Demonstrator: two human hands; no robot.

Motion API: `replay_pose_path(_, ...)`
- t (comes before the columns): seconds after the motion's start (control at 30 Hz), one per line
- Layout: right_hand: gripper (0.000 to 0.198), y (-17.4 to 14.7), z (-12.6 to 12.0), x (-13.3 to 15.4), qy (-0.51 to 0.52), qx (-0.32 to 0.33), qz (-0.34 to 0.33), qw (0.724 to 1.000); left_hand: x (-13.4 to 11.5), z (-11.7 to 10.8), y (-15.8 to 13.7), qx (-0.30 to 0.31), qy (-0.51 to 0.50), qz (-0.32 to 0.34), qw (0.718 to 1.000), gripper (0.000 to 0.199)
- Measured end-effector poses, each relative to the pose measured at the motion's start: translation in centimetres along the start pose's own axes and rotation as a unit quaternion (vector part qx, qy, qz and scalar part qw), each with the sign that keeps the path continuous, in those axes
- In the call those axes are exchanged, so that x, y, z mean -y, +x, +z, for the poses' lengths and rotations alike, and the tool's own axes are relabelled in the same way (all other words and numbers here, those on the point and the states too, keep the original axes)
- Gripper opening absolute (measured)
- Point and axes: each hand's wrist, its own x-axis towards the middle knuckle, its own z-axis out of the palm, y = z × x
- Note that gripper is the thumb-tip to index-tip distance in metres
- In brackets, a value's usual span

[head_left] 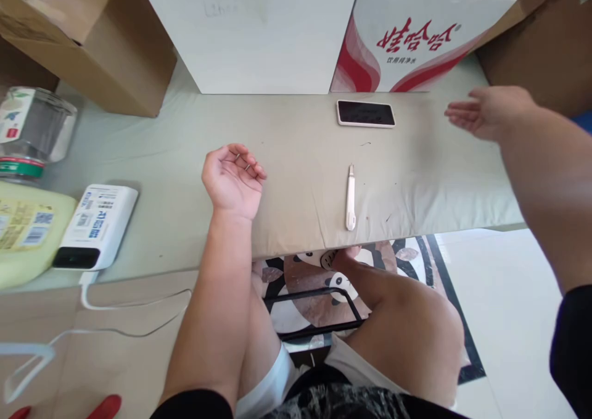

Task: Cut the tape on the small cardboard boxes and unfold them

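Both my hands empty — left hand palm up, fingers loosely curled apart from thumb; right hand out to side, fingers straight. Slim white plastic utility knife lay unheld between them, near front edge; black-screened phone beyond it. By look of it, no pickup done, all handling left. Surface: creased pale-green cloth, white-and-red printed carton behind. Below — panda-patterned floor covering, glossy white tiles.

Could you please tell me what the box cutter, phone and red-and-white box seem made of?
Box cutter: probably smooth plastic, given its plain white body; the greyish tip may be metal.
Phone: likely glossy glass in front, black with faint reflections.
Red-and-white box: probably printed cardboard, with flat faces and straight edges.
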Motion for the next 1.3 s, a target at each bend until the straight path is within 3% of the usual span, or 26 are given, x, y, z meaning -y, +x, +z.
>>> replay_pose_path(0.13, 0.016, -2.8, 0.4, -2.5, -0.054, 0.017, 0.008, 0.998, -0.7, -0.1, -0.5, 0.005, -0.034, -0.011, 0.999, 0.028)
replay_pose_path(0.27, 0.01, -6.7, 0.6, -2.5, -0.118, 0.111, -0.038, 0.986, -1.7, -0.7, -1.0, 0.001, -0.071, -0.009, 0.997, 0.025)
replay_pose_path(0.37, 0.009, -10.0, 2.9, -1.5, -0.162, 0.182, -0.081, 0.966, -2.6, -1.5, -1.4, -0.006, -0.092, 0.001, 0.996, 0.02)
replay_pose_path(0.47, 0.008, -13.6, 7.6, -0.5, -0.185, 0.234, -0.125, 0.946, -3.5, -2.3, -1.9, -0.017, -0.112, 0.008, 0.994, 0.011)
replay_pose_path(0.57, 0.01, -17.8, 14.0, 0.2, -0.211, 0.307, -0.198, 0.907, -4.4, -3.0, -2.2, -0.026, -0.118, 0.02, 0.992, 0.012)
replay_pose_path(0.67, 0.017, -23.1, 20.8, 1.0, -0.25, 0.38, -0.31, 0.835, -5.2, -3.7, -2.4, -0.036, -0.118, 0.034, 0.992, 0.023)
replay_pose_path(0.8, 0.034, -30.4, 29.1, 2.5, -0.251, 0.422, -0.505, 0.71, -6.2, -4.6, -2.4, -0.042, -0.135, 0.041, 0.989, 0.029)
replay_pose_path(0.87, 0.039, -33.5, 32.6, 3.7, -0.226, 0.434, -0.543, 0.683, -6.6, -4.9, -2.4, -0.046, -0.143, 0.039, 0.988, 0.029)
replay_pose_path(1.0, 0.043, -37.1, 38.0, 6.0, -0.239, 0.427, -0.551, 0.676, -7.4, -5.3, -2.3, -0.049, -0.153, 0.038, 0.986, 0.027)
replay_pose_path(1.1, 0.043, -37.7, 40.2, 6.6, -0.255, 0.421, -0.55, 0.675, -7.8, -5.6, -2.4, -0.058, -0.143, 0.046, 0.987, 0.025)
replay_pose_path(1.2, 0.05, -36.9, 40.4, 5.5, -0.235, 0.406, -0.561, 0.682, -7.9, -6.0, -2.4, -0.106, -0.127, 0.073, 0.983, 0.024)
replay_pose_path(1.3, 0.047, -35.0, 37.7, 2.8, -0.126, 0.355, -0.554, 0.742, -8.1, -6.7, -2.3, -0.201, -0.159, 0.133, 0.957, 0.017)
